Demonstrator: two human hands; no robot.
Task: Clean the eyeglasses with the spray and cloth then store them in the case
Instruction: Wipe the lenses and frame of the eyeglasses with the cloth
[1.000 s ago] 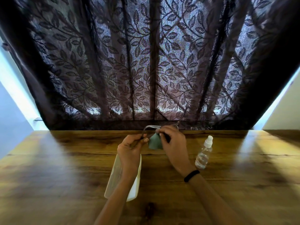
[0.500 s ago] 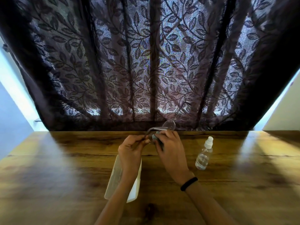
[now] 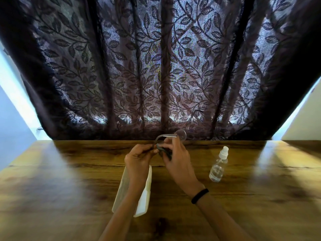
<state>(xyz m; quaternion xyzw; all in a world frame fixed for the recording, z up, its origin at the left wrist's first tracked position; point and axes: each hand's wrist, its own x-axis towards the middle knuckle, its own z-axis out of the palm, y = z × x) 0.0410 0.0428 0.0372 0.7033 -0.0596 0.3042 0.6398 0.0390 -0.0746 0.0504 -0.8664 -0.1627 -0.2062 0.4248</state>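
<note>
Left hand (image 3: pixel 139 156) pinches glasses (image 3: pixel 171 136) | right hand (image 3: pixel 177 157) grips cloth (image 3: pixel 162 151) on them | bottle (image 3: pixel 218 165) right of the hands, toward table's (image 3: pixel 69 171) far edge

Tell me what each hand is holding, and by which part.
The left hand pinches the eyeglasses by the end of the frame nearest it. The right hand holds the bunched cloth against the frame; its fingers hide the exact contact.

We sit at a wooden table (image 3: pixel 52 188) with dark grain; behind the table's far edge hangs a dark sheer curtain (image 3: pixel 156 66) patterned with leaves, daylight glowing through it; beyond the table's left corner we see a bright strip (image 3: pixel 17 96) and a pale blue wall (image 3: pixel 12 136); beyond its right corner, a cream wall (image 3: pixel 307 126); soft light lies on both ends of the table.
</note>
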